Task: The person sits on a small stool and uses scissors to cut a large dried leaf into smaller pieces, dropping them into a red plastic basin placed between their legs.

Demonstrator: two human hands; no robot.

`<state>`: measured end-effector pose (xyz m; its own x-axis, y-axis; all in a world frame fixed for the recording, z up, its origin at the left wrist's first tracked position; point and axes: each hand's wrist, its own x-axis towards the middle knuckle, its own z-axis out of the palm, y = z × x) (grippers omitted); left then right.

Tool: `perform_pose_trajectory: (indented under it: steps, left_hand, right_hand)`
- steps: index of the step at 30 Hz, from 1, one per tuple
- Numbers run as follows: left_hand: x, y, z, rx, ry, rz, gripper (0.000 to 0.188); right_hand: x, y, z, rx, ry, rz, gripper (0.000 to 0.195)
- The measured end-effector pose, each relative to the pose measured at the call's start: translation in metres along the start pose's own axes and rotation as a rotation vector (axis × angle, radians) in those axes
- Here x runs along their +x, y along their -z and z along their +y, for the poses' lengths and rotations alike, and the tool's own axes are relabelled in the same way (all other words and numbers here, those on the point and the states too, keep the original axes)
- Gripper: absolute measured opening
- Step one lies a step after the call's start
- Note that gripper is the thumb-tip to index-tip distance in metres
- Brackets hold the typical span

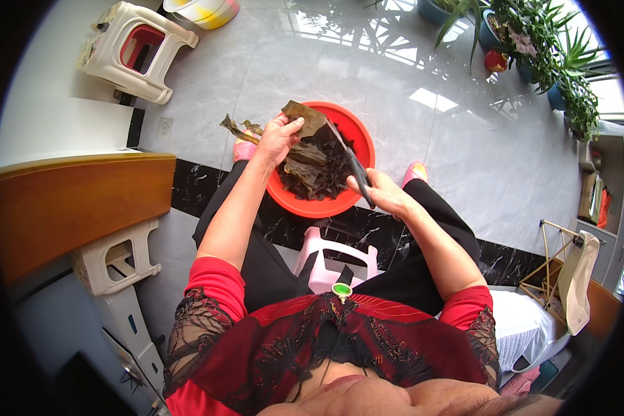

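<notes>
A red plastic basin point(361, 125) stands on the floor between my feet, with dark cut pieces of what looks like dried kelp point(312, 166) lying in it. My left hand point(281, 138) pinches a broad brown sheet of kelp point(304, 118) over the far left of the basin. A crinkled strip point(234, 127) of the same stuff sticks out to the left behind that hand. In my right hand point(382, 192) is a pair of scissors point(354, 164) with black handles. Their blades meet the right edge of the sheet; I cannot tell how far apart they are.
A pink plastic stool point(317, 260) is between my legs. On the left are a cream plastic stool point(156, 78), a bucket point(208, 13) and a wooden panel point(83, 203). Potted plants point(535, 52) line the far right. A folding chair point(574, 281) stands at the right.
</notes>
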<state>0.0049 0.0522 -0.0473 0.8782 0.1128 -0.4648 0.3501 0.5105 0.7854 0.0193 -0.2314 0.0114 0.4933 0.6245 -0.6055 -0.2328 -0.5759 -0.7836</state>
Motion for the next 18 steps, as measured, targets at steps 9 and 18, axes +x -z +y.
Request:
perform_pose_trajectory:
  steps: [9,18]
  left_hand:
    - [-0.01,-0.013,0.011,0.074,0.062,0.002,0.014]
    - [-0.007,-0.013,0.009,-0.043,0.022,-0.035,0.015]
  right_hand:
    - [-0.007,-0.004,-0.014,-0.106,0.037,-0.001,0.048]
    - [-0.004,-0.002,-0.013,-0.109,0.018,-0.014,0.052]
